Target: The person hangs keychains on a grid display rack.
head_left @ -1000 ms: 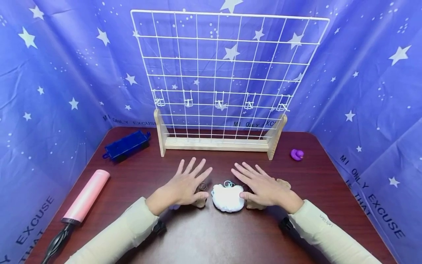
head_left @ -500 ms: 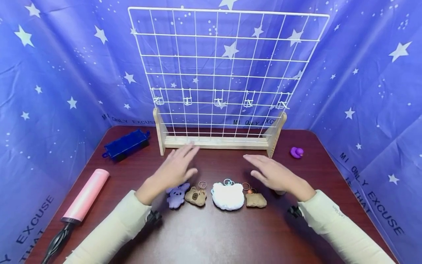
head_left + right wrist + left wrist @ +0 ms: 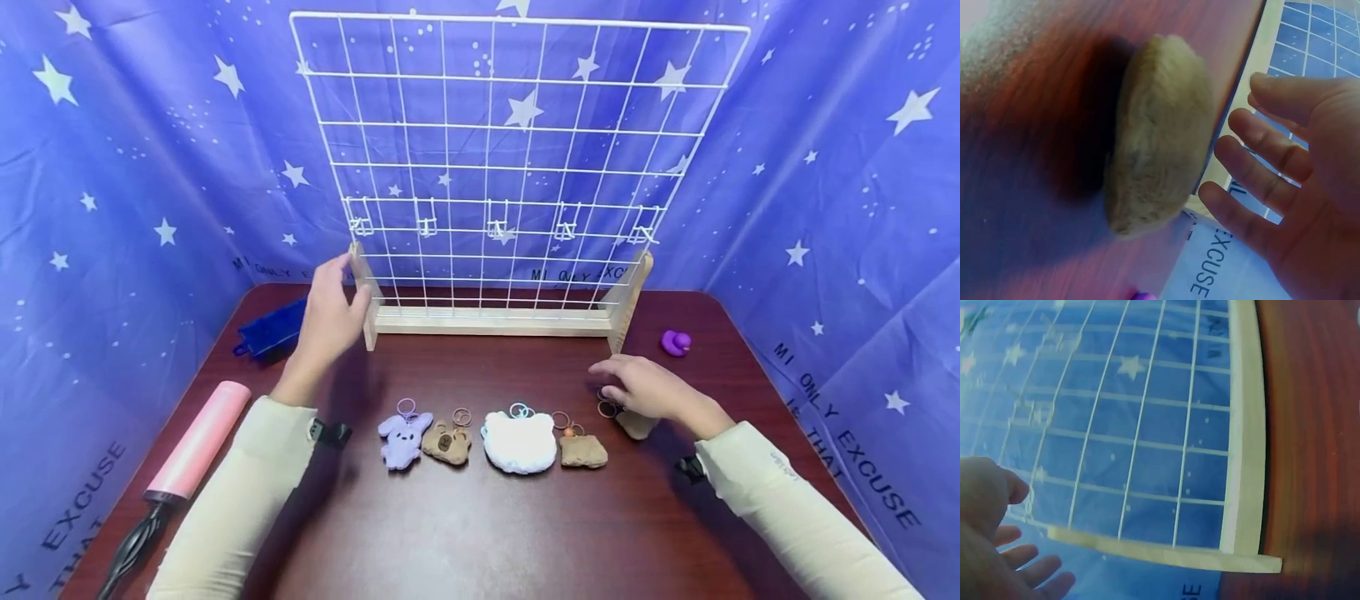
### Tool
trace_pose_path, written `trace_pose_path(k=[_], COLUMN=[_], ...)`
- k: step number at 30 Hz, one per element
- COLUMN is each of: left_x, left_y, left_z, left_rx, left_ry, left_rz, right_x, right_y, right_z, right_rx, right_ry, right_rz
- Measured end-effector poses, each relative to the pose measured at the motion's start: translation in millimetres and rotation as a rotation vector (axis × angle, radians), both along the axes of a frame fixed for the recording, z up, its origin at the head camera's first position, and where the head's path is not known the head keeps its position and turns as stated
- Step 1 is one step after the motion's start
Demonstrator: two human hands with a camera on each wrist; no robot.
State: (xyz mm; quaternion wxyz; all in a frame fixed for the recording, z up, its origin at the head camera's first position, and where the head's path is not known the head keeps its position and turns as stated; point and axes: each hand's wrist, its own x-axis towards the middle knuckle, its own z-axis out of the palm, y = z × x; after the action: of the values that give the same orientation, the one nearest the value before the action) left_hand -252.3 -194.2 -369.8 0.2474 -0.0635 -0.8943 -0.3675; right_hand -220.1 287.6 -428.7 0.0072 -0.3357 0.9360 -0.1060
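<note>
My left hand (image 3: 330,310) is beside the left wooden upright of the white wire grid rack (image 3: 495,321), its thumb and fingers spread around the post's near side. In the left wrist view the fingers lie apart, holding nothing. My right hand (image 3: 647,388) hovers over a brown plush keychain (image 3: 636,423), which it partly hides. The right wrist view has that plush (image 3: 1159,137) close in front of relaxed fingers (image 3: 1260,172). Lined up to its left are a tan plush keychain (image 3: 583,452), a white plush (image 3: 519,443), a brown bear plush (image 3: 447,443) and a purple bunny plush (image 3: 402,442).
Several white hooks (image 3: 497,228) hang in a row on the grid. A blue tray (image 3: 272,327), partly behind my left hand, lies at the back left. A pink hand pump (image 3: 198,442) lies along the left edge. At the right is a purple rubber duck (image 3: 676,342).
My left hand has moved up and left from above the plush keychains to the rack's left post. My right hand has drawn right and down over the rightmost plush, uncovering the others.
</note>
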Motion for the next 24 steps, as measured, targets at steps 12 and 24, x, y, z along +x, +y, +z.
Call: trace_pose_path(k=[12,24], left_x=[-42.7,-57.4], left_y=[-19,-15], left_z=[8.6,3.6], left_rx=[0.22,0.295], left_ry=[-0.12,-0.18], left_rz=[0.119,0.076], right_x=[3.3,8.0], right_y=[-5,-13], right_z=[-7.7,-9.5], right_rx=[0.12,0.173], right_ry=[-0.113,-0.136], right_rz=[0.013,-0.113])
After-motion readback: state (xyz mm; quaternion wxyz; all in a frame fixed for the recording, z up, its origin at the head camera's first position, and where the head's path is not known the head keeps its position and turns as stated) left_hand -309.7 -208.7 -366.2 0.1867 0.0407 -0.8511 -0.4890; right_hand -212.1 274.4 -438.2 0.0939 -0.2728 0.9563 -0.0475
